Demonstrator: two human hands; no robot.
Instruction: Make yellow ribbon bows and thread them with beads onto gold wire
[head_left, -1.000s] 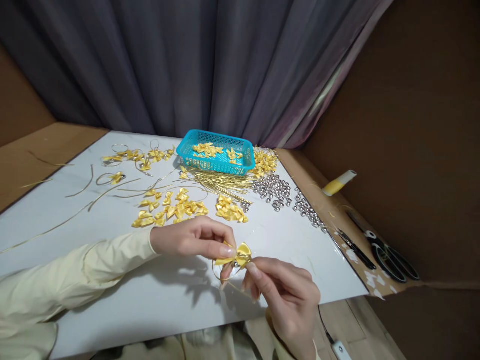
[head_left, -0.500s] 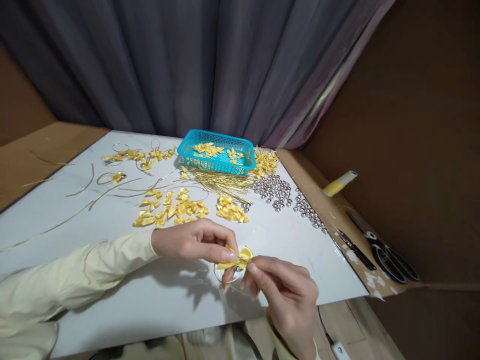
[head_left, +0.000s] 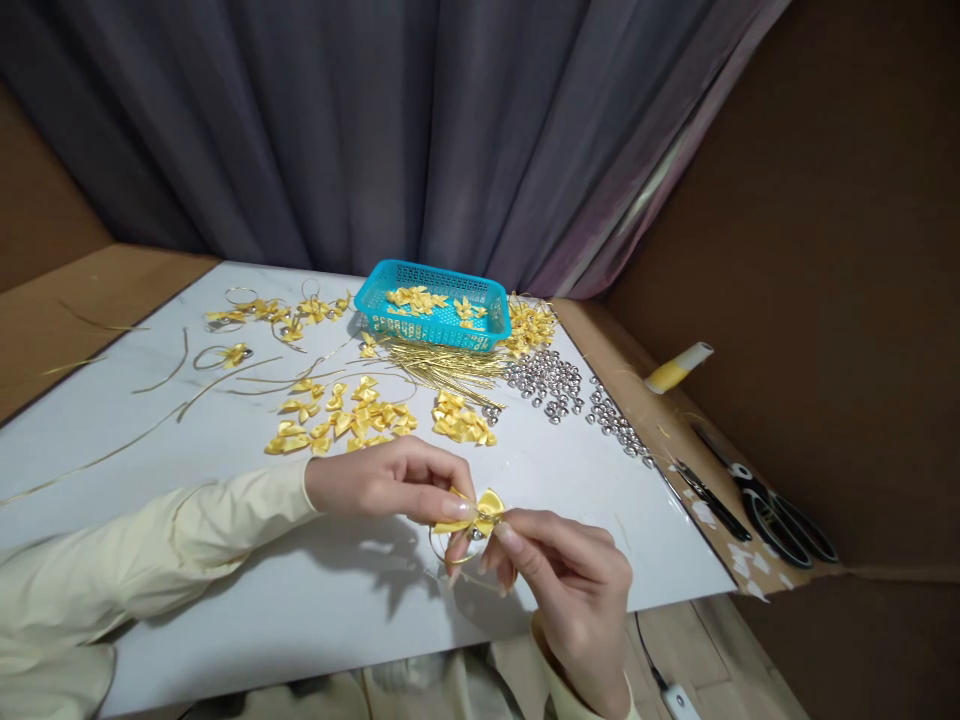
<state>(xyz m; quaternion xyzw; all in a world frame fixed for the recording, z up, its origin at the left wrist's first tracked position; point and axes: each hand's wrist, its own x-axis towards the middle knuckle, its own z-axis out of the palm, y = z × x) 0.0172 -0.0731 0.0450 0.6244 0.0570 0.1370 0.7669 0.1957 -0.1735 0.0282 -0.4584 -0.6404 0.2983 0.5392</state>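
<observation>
My left hand (head_left: 420, 485) pinches a yellow ribbon bow (head_left: 491, 502) between thumb and fingers, above the front of the white board. A small silver bell (head_left: 475, 534) sits just under the bow's middle. Gold cord (head_left: 461, 563) curves in a loop below it. From the right, my right hand (head_left: 562, 570) is closed, thumb and forefinger pinched on the cord at the bow's knot. Its fingertips hide the exact grip.
Behind lie loose yellow bows (head_left: 352, 415), a bundle of gold cords (head_left: 442, 368) and silver bells (head_left: 551, 380). A blue basket (head_left: 433, 340) holds more bows. Black scissors (head_left: 776, 520), tweezers (head_left: 712, 500) and a yellow-white tube (head_left: 679, 368) lie on the right.
Both hands keep hold of the bow and cord. My right hand has shifted very slightly left, and the bow has turned a little.
</observation>
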